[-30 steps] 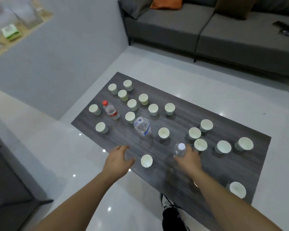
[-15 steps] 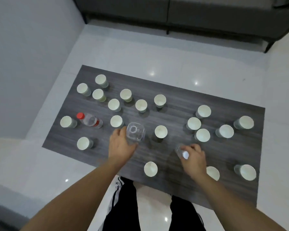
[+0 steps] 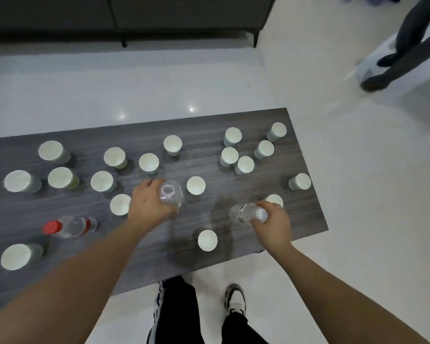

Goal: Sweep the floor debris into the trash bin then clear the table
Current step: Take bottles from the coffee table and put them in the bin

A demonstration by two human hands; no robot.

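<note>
Glossy white floor [image 3: 159, 83] surrounds our low dark wood-grain table [image 3: 296, 219], with a grey sofa [image 3: 159, 16] along the far wall and another person's dark-clad legs [image 3: 395, 53] off to our right. We count eighteen pale paper cups [image 3: 196, 185] standing upright across the table, and three clear plastic bottles, one lying on its side with a red cap [image 3: 70, 225] near our left forearm. Our left hand [image 3: 149, 207] grips an uncapped bottle [image 3: 171, 196] beside a cup, our right hand [image 3: 273, 222] wraps around a white-capped bottle [image 3: 246, 213] tilted above the tabletop, and its label print is too blurred to read.
</note>
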